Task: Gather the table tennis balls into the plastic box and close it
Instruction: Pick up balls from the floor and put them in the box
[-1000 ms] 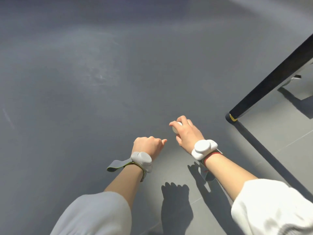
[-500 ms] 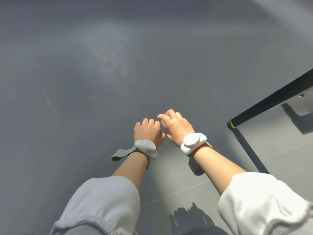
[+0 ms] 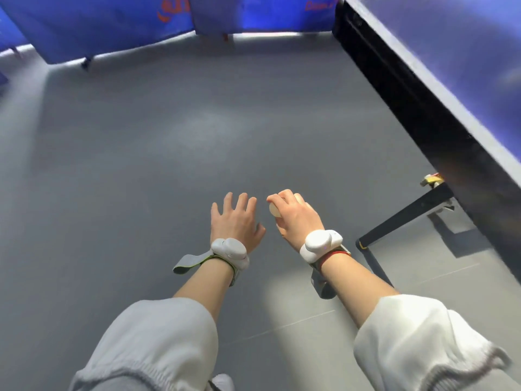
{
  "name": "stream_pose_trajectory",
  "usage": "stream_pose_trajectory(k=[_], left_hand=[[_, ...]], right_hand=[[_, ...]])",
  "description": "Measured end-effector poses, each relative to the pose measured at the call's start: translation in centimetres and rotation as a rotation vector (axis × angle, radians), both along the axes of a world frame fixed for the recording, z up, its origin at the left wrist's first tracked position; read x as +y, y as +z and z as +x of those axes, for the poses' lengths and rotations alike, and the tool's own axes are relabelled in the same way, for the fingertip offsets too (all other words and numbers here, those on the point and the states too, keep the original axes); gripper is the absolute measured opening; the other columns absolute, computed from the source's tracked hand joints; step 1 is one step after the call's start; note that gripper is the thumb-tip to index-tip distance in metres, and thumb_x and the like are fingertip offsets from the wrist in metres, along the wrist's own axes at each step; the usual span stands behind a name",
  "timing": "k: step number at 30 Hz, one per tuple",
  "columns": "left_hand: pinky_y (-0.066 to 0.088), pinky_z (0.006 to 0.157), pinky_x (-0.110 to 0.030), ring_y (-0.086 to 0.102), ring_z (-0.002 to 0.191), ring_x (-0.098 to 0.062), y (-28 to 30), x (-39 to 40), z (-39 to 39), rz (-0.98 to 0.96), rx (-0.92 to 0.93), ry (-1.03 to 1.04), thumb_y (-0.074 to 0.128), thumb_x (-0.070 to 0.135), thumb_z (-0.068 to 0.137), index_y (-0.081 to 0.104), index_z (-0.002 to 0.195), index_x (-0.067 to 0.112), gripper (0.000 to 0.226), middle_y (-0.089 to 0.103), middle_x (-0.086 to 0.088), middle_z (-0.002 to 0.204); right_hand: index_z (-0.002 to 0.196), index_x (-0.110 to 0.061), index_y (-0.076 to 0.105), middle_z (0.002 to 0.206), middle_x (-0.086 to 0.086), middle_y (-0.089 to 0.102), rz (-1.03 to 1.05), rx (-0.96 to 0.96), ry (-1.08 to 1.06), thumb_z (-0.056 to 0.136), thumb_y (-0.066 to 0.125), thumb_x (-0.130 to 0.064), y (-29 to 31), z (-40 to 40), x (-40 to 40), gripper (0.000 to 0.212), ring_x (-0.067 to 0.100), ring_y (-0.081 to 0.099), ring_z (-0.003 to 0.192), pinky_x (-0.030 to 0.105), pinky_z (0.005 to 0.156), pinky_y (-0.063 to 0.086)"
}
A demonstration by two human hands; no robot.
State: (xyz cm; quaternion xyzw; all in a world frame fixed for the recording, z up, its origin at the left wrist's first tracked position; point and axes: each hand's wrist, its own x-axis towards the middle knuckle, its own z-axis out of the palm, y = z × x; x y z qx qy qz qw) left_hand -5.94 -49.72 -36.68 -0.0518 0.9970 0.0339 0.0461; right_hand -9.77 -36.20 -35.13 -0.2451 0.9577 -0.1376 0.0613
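Head view: right grip (image 3: pixel 293 214) holds ball (image 3: pixel 274 210).

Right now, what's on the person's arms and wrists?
Both forearms are bare below loose white sleeves, pushed up, with ribbed cuffs. The left wrist carries a rounded white sensor pod on a grey strap with a yellow-green edge and a loose tail. The right wrist has a similar white pod, plus a red band and a grey strap.

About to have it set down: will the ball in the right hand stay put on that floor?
Probably not. The ball is round and the grey floor looks smooth, so it would likely roll. It seems light: the right hand holds it with curled fingers alone.
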Motion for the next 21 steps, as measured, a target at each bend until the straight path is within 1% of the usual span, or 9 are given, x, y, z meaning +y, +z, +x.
stream_pose_trajectory(k=[6,10,14,17,21], left_hand=[[0.023,0.109,-0.047,0.019,0.14,-0.025,15.0,-1.4,-0.3,-0.015,0.09,-0.023,0.04,0.044,0.09,0.028,0.138,0.021,0.055,0.032,0.004,0.145],[0.024,0.109,-0.046,0.023,0.137,-0.023,24.1,-1.7,-0.3,-0.036,0.148,-0.047,0.041,0.046,0.089,0.031,0.137,0.02,0.056,0.035,0.003,0.143],[0.025,0.108,-0.046,0.026,0.136,-0.023,31.2,-1.1,0.2,-0.053,0.183,-0.109,0.043,0.047,0.088,0.034,0.134,0.02,0.054,0.038,0.003,0.14],[0.023,0.109,-0.047,0.026,0.136,-0.023,35.6,-0.3,0.8,-0.066,0.192,-0.159,0.044,0.046,0.088,0.035,0.135,0.019,0.055,0.04,0.002,0.139],[0.022,0.109,-0.048,0.028,0.136,-0.026,40.2,0.7,1.0,-0.071,0.222,-0.246,0.046,0.045,0.087,0.036,0.135,0.018,0.056,0.041,0.0,0.139]], right_hand=[[0.128,-0.019,0.046,0.125,0.005,0.048,-0.008,0.054,-0.004,0.087,0.05,-0.007,14.5,-0.2,-0.8,0.043,0.028,0.048,0.106,0.036,0.08,0.043],[0.13,-0.019,0.045,0.126,0.005,0.048,-0.026,0.09,0.019,0.087,0.051,-0.008,23.7,-0.1,-0.6,0.045,0.027,0.048,0.108,0.035,0.077,0.043],[0.129,-0.02,0.045,0.125,0.004,0.048,-0.027,0.109,0.023,0.087,0.051,-0.008,31.1,0.5,0.5,0.044,0.026,0.047,0.109,0.035,0.075,0.046],[0.129,-0.019,0.047,0.125,0.003,0.05,-0.057,0.131,-0.001,0.087,0.053,-0.009,35.7,1.2,1.9,0.044,0.026,0.049,0.11,0.036,0.079,0.048],[0.131,-0.021,0.045,0.127,0.001,0.048,-0.046,0.159,-0.059,0.088,0.053,-0.011,40.7,2.1,4.2,0.045,0.024,0.047,0.113,0.032,0.074,0.043]])
